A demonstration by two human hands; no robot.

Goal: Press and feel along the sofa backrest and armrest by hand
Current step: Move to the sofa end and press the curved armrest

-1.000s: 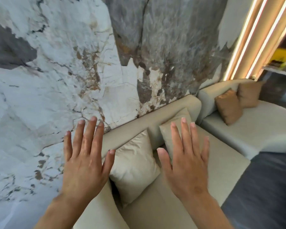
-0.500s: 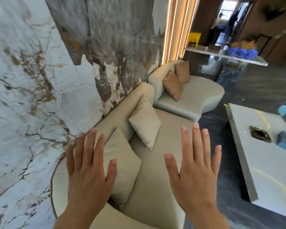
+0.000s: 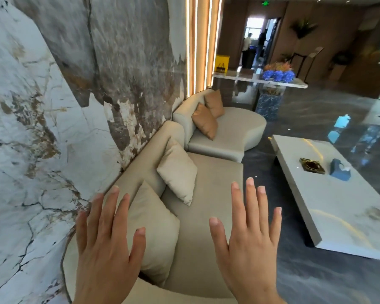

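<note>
both grips empty, left hand (image 3: 105, 244) and right hand (image 3: 248, 238) spread flat above beige sofa (image 3: 206, 194)

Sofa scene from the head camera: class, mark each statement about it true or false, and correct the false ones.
1. Both hands, left hand and right hand, are open with fingers spread. True.
2. Two brown cushions lie on the far curved seat. True.
3. The right hand grips a beige cushion. False: it holds nothing.
4. The low white table is bare. False: a gold ashtray and a blue tissue box sit on it.
</note>
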